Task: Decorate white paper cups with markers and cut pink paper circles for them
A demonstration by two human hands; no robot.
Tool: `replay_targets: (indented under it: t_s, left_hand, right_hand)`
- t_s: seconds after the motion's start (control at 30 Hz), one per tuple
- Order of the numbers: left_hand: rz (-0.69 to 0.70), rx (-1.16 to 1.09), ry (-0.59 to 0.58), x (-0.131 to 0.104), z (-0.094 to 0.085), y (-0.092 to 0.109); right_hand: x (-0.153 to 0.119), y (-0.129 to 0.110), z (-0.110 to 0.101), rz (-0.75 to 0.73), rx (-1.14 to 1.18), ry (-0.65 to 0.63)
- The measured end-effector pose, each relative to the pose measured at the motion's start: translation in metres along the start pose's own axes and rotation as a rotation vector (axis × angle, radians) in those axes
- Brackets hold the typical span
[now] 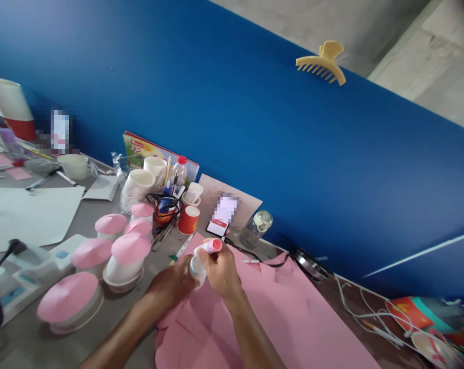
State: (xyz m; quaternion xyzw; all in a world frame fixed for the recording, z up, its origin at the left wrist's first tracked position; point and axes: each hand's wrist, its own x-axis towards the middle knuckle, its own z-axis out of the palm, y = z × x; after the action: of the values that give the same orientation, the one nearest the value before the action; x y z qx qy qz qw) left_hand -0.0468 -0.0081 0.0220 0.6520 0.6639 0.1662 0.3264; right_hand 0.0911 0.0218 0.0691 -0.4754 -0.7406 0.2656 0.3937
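Both hands meet near the middle of the view, over large pink paper spread on the grey table. My left hand is closed around the lower part of a white object, seemingly a paper cup. My right hand grips a white glue stick with a pink end, held tilted against the white object. The fingers partly hide where the two touch. Left of my hands stand several white cups topped with pink paper cones.
Behind are a red cup, stacked white cups, a phone and a glass jar. White sheets lie left. White cables and a tape roll are right. A blue partition rises behind.
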Motion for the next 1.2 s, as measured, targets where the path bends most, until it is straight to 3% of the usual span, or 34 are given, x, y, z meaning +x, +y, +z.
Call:
replay_targets:
  t_s: [0.2, 0.53, 0.87, 1.1, 1.2]
  left_hand:
    - [0.021, -0.010, -0.015, 0.000, 0.000, -0.001]
    - [0.025, 0.025, -0.019, -0.001, -0.002, 0.001]
    - [0.032, -0.011, -0.045, -0.003, -0.004, 0.004]
    - [0.039, -0.010, -0.021, -0.004, -0.006, 0.003]
    - [0.033, -0.004, -0.021, -0.005, -0.007, 0.005]
  right_hand:
    - [0.002, -0.006, 0.003, -0.003, -0.061, -0.025]
    - [0.001, -0.004, -0.013, -0.023, -0.047, -0.218]
    - [0.003, -0.014, -0.029, -0.096, -0.359, -0.216]
    - [0.005, -0.004, -0.032, -0.026, -0.042, -0.110]
    - [0.004, -0.003, -0.029, 0.009, 0.069, -0.136]
